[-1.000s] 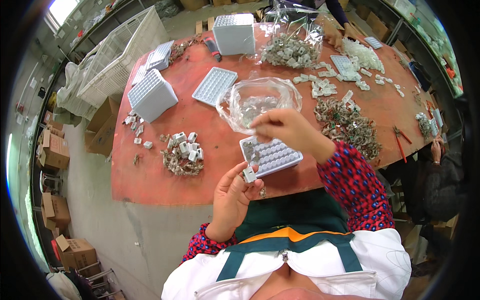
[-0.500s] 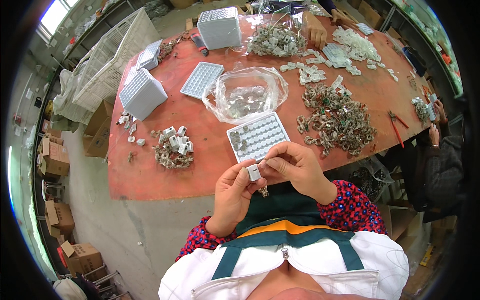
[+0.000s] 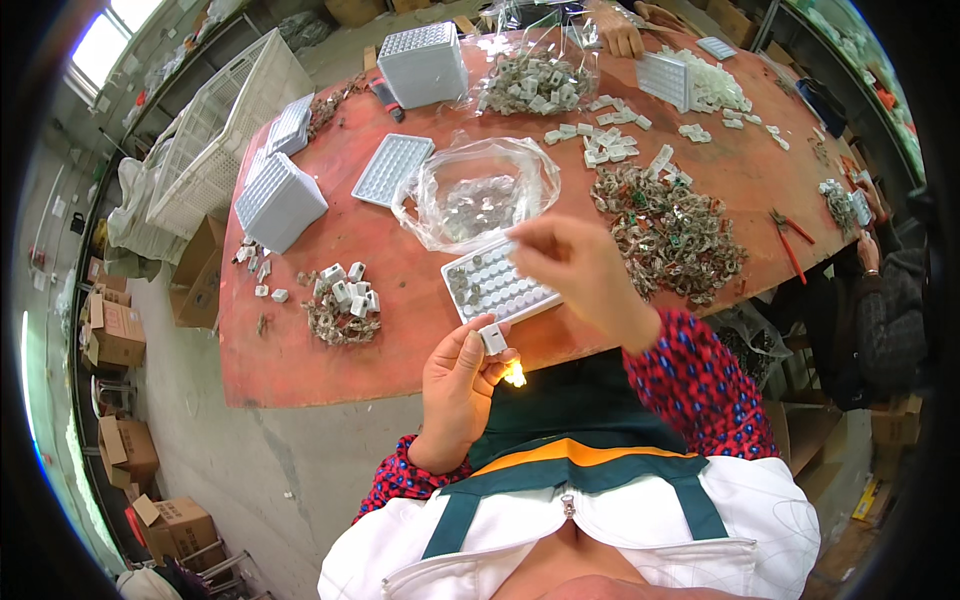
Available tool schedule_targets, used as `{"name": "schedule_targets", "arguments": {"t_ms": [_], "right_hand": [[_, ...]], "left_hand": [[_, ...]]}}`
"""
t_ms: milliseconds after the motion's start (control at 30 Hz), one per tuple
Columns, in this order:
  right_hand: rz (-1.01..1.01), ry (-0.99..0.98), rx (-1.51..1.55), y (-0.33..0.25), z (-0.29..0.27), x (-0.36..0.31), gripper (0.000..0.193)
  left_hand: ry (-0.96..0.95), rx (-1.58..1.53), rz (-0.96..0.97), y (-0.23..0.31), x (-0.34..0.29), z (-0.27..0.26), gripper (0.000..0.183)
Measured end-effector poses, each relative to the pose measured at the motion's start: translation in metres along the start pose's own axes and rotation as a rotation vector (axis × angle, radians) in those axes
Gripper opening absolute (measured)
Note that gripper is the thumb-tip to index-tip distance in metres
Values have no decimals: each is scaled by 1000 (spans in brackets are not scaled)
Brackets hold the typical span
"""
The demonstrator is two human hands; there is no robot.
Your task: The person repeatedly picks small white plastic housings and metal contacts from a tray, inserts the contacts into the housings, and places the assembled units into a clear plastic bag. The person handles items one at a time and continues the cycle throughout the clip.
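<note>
My left hand [image 3: 455, 385] pinches a small white plastic box [image 3: 493, 339] with a slot in its face, just off the table's near edge. Below it, by the fingertips, a yellow light [image 3: 514, 374] glows. Blurred by motion, my right hand [image 3: 588, 265] passes over the right part of a white pitted tray [image 3: 525, 311]; whether its fingers hold anything cannot be made out. Several small greyish pieces [image 3: 462, 290] sit in the tray's left pits. Behind the tray lies an open clear plastic bag [image 3: 545, 172] with shiny bits inside.
Coiled wire bundles [image 3: 665, 235] heap at the right, near red-handled pliers [image 3: 790, 245]. More white boxes [image 3: 350, 290] lie on wires at the left. Stacked trays [image 3: 280, 210] stand at the far left. Across the table a co-worker's hand [image 3: 620, 35] is near a raised tray [image 3: 663, 82].
My right hand has left the white box and moved up over the tray. A yellow glow has appeared below my left hand. Across the table, a tray has been tilted up.
</note>
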State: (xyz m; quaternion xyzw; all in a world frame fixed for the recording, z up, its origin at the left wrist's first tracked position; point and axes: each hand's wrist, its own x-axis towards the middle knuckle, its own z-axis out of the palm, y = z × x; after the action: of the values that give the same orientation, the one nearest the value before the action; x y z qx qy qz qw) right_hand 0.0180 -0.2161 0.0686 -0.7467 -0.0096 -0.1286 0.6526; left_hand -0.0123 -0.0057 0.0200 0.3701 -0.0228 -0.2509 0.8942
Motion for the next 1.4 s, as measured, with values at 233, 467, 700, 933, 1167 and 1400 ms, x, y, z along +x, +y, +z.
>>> {"name": "schedule_targets", "arguments": {"t_ms": [233,467,700,933,1167,1400], "right_hand": [[-130,-43,-401,48,2,91,25],[-220,-65,-464,70,-9,96,23],[130,-74,-43,43,-1,96,20],[247,-253,300,-6,17,-4,9],[-289,-153,-178,-7,24,-41,9],[-399,-97,-339,-7,23,-48,12]], "left_hand": [[40,-5,32,4,1,-6,36],[102,-1,30,4,12,-12,35],[78,-12,-7,8,13,-11,38],[-28,-138,2,9,10,-13,38],[-79,-96,6,5,4,-3,37],[-23,182,137,4,-4,10,36]]}}
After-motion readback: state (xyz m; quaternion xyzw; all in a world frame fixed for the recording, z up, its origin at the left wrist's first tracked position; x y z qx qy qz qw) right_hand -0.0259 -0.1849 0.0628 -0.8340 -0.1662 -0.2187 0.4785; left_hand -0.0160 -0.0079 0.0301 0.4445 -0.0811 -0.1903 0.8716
